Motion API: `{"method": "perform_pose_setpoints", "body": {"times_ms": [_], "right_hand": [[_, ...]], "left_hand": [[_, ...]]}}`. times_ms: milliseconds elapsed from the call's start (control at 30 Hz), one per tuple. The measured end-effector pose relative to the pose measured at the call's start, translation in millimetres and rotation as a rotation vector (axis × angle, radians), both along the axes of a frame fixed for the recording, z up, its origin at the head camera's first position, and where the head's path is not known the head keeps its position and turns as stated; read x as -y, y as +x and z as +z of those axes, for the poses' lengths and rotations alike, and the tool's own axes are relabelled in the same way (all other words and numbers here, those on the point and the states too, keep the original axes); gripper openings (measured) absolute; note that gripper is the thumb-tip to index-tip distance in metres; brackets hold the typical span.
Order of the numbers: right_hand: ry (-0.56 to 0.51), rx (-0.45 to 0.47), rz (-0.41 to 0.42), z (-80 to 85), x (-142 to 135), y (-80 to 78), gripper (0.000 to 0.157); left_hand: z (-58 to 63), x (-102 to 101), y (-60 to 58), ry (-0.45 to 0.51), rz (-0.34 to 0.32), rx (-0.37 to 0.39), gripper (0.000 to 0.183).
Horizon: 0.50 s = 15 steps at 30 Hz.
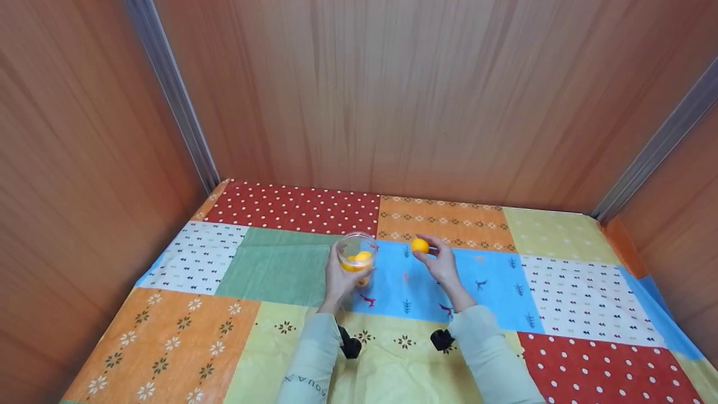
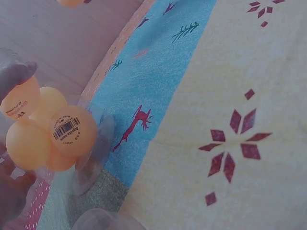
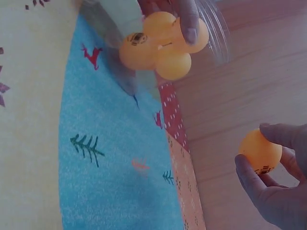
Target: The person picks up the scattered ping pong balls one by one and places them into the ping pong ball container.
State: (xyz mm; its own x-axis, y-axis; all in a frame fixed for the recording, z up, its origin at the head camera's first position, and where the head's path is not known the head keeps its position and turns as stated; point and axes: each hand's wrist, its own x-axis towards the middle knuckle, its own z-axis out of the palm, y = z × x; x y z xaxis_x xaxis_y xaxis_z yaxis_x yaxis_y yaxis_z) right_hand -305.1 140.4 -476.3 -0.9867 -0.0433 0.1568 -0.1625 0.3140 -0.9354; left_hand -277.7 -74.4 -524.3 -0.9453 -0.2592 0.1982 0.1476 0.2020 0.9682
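A clear jar point(image 1: 357, 241) with several orange ping-pong balls point(image 2: 74, 131) inside is gripped by my left hand point(image 1: 341, 279). In the right wrist view those balls cluster behind the jar's see-through wall, with a left finger across them. Off to the right, my right hand point(image 1: 441, 262) pinches one orange ping-pong ball point(image 3: 260, 152) between thumb and fingers, apart from the jar. Dark print shows on the underside of that ball. The jar's open rim faces up in the head view; part of its side is hidden by my left hand.
A patchwork tablecloth point(image 1: 291, 255) with coloured, patterned squares covers the table. Wood-grain panels point(image 1: 359, 101) close off the back and both sides, with metal posts point(image 1: 182, 106) at the corners.
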Motion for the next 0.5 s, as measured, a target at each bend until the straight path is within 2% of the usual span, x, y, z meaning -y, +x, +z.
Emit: {"method": "perform_pose_setpoints", "body": {"times_ms": [233,267,333,467,500], "right_hand": [[-0.004,-0.06,0.022,2.9,20.3,0.5,0.036],[-0.02,-0.085,0.043,-6.4,20.2,-5.9,0.035],[-0.011,-0.104,0.053,-5.4,26.4,-5.0,0.034],[0.001,-0.135,0.08,-1.7,39.5,-3.8,0.034],[0.026,-0.129,0.067,9.0,46.1,3.2,0.034]], "left_hand": [[0.2,-0.2,-0.4,0.018,-0.005,-0.02,0.085],[0.3,-0.6,-0.3,0.019,-0.004,-0.021,0.085],[0.5,-1.0,-0.3,0.017,-0.001,-0.016,0.084],[1.2,-1.3,-0.3,0.007,0.007,0.007,0.083],[1.3,-1.0,-0.3,0.001,0.01,0.014,0.083]]}}
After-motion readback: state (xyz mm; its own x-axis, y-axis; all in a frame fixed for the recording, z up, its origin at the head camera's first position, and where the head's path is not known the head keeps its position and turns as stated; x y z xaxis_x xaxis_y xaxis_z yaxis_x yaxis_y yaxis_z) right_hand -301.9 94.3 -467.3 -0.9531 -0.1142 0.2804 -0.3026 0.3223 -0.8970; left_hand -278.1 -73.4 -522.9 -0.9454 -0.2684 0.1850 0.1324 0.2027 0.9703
